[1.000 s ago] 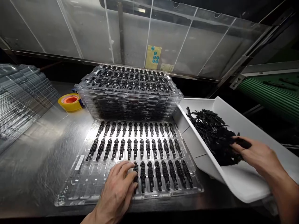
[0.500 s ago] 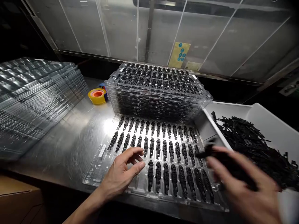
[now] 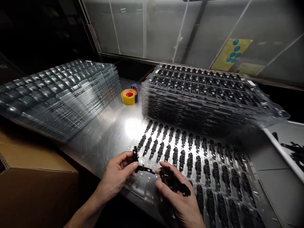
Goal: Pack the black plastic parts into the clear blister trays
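My left hand (image 3: 118,174) is closed in a pinch on slim black plastic parts (image 3: 145,170); one end points up and another stretches toward my right hand. Curled around a small bunch of similar black parts (image 3: 173,183), my right hand (image 3: 181,202) has its fingertips close to the part from the left. Both hands are over the front left of a clear plastic tray (image 3: 142,186), where bare pockets show. Rows of black parts (image 3: 190,163) fill the tray's other visible pockets. My right hand hides some of the front row.
Behind the tray stands a tall stack of filled trays (image 3: 201,109). A stack of clear trays (image 3: 78,103) is at the left, with a yellow tape roll (image 3: 129,97) between. A white bin (image 3: 281,150) of black parts is at right, a cardboard box (image 3: 35,180) at front left.
My right hand has come from the bin side to beside my left hand, carrying black parts. My left hand, empty before, now pinches black parts. The view has turned left.
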A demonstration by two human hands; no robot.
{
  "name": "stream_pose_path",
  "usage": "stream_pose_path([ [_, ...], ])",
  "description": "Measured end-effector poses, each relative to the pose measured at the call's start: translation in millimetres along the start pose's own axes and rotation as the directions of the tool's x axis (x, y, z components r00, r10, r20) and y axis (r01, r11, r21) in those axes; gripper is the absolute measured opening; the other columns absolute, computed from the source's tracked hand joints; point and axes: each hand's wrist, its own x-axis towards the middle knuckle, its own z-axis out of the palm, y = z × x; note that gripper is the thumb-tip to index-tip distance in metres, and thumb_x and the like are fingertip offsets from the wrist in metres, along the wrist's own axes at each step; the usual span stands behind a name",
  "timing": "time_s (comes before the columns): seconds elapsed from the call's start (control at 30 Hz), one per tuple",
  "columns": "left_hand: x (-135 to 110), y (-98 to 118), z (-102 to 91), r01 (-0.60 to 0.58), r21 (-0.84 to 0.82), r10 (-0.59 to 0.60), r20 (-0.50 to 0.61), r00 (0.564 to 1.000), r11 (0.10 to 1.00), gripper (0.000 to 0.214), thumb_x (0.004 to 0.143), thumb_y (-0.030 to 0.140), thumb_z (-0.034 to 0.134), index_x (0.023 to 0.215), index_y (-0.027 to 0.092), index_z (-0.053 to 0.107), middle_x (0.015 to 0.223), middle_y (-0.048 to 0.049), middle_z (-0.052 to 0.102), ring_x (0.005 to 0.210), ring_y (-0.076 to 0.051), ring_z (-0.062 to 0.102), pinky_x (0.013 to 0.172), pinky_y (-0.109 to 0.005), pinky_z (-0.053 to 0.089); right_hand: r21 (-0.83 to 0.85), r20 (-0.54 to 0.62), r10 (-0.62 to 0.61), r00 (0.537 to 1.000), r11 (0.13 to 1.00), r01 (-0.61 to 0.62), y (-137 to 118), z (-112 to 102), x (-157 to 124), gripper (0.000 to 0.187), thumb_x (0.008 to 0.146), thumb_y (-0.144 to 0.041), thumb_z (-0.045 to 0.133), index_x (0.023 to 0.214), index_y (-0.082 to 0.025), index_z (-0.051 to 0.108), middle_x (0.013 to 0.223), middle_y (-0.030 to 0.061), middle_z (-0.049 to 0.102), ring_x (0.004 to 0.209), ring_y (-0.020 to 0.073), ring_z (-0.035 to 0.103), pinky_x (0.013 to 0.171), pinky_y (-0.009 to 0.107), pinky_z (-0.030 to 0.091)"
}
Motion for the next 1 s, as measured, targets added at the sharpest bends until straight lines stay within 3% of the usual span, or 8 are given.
stream_pose_path([
  [0.13, 3.2, -0.5, -18.8, -0.005, 0.014, 0.006, -0.016, 1.000, 1.000, 0.027, 0.071, 0.034, 0.074, 0.088, 0.014, 0.067, 0.073, -0.0001, 0.064, 0.054, -0.010, 0.057, 0.053, -0.022, 0.052, -0.166, -0.066, -0.064, 0.996, 0.985, 0.052, 3.7, 5.0, 5.8, 0.048, 0.070, -0.045, 0.075, 0.111, -0.022, 0.065, 0.095, 0.0051, 0.069, 0.084, 0.0197, 0.065, 0.072, 0.026, 0.052],
  [0.23, 0.7, -1.4, -20.4, 0.036, -0.008, -0.036, 0.044, 0.998, 0.999, 0.029, 0.071, 0.035, 0.074, 0.090, 0.014, 0.066, 0.074, -0.0003, 0.064, 0.054, -0.010, 0.057, 0.051, -0.022, 0.051, -0.252, 0.020, -0.124, 0.992, 0.960, 0.125, 5.8, 13.4, 11.9, 0.045, 0.074, -0.041, 0.071, 0.114, -0.022, 0.064, 0.100, 0.0060, 0.069, 0.085, 0.0192, 0.066, 0.074, 0.025, 0.053],
  [0.33, -3.0, -2.2, -15.6, 0.048, -0.061, -0.041, 0.110, 0.993, 0.997, 0.028, 0.072, 0.035, 0.073, 0.089, 0.014, 0.065, 0.078, -0.0016, 0.065, 0.063, -0.012, 0.060, 0.056, -0.022, 0.051, -0.367, 0.151, -0.222, 0.963, 0.892, 0.263, 7.0, 22.0, 17.9, 0.035, 0.079, -0.034, 0.065, 0.111, -0.021, 0.065, 0.090, 0.0041, 0.070, 0.078, 0.0165, 0.067, 0.071, 0.023, 0.054],
  [0.47, -2.9, -5.3, -13.6, -0.011, -0.115, 0.019, 0.068, 0.998, 0.993, 0.020, 0.078, 0.032, 0.068, 0.089, 0.015, 0.065, 0.082, -0.0017, 0.066, 0.078, -0.014, 0.061, 0.072, -0.023, 0.051, -0.485, 0.139, -0.283, 0.949, 0.816, 0.314, 7.2, 25.1, 20.9, 0.027, 0.080, -0.031, 0.061, 0.104, -0.019, 0.066, 0.080, 0.0016, 0.068, 0.070, 0.0143, 0.066, 0.064, 0.019, 0.053],
  [0.63, 3.6, -21.7, -21.9, -0.166, 0.077, 0.174, -0.101, 0.980, 0.983, 0.016, 0.079, 0.032, 0.066, 0.085, 0.017, 0.066, 0.090, -0.0026, 0.063, 0.085, -0.015, 0.059, 0.075, -0.022, 0.047, -0.612, 0.010, -0.302, 0.953, 0.752, 0.244, 9.6, 18.6, 15.5, 0.030, 0.081, -0.036, 0.058, 0.105, -0.019, 0.065, 0.086, 0.0037, 0.069, 0.071, 0.0160, 0.067, 0.062, 0.020, 0.053],
  [0.83, 2.6, -41.5, -22.9, -0.194, 0.291, 0.252, -0.176, 0.952, 0.937, 0.040, 0.080, 0.028, 0.065, 0.119, 0.026, 0.056, 0.081, 0.0031, 0.060, 0.073, -0.012, 0.058, 0.070, -0.023, 0.049, -0.702, -0.030, -0.478, 0.878, 0.635, 0.322, 24.0, 32.8, 4.2, 0.029, 0.085, -0.033, 0.052, 0.109, -0.022, 0.064, 0.088, 0.0033, 0.067, 0.077, 0.0170, 0.066, 0.072, 0.025, 0.052],
  [0.9, 2.3, -43.0, -22.3, -0.254, 0.341, 0.322, -0.162, 0.933, 0.905, 0.029, 0.082, 0.025, 0.063, 0.111, 0.024, 0.059, 0.081, 0.0033, 0.058, 0.070, -0.011, 0.058, 0.069, -0.023, 0.050, -0.673, -0.026, -0.488, 0.873, 0.654, 0.346, 30.9, 42.9, 0.6, 0.028, 0.086, -0.033, 0.050, 0.108, -0.022, 0.063, 0.089, 0.0036, 0.067, 0.079, 0.0171, 0.065, 0.075, 0.026, 0.051],
  [1.0, 3.3, -42.5, -24.2, -0.311, 0.360, 0.384, -0.150, 0.911, 0.879, 0.012, 0.082, 0.021, 0.061, 0.093, 0.021, 0.055, 0.087, 0.0017, 0.058, 0.073, -0.012, 0.059, 0.067, -0.023, 0.050, -0.595, 0.020, -0.421, 0.907, 0.724, 0.349, 40.4, 55.2, -1.7, 0.027, 0.086, -0.034, 0.051, 0.107, -0.022, 0.063, 0.085, 0.0030, 0.066, 0.074, 0.0160, 0.064, 0.073, 0.025, 0.050],
])
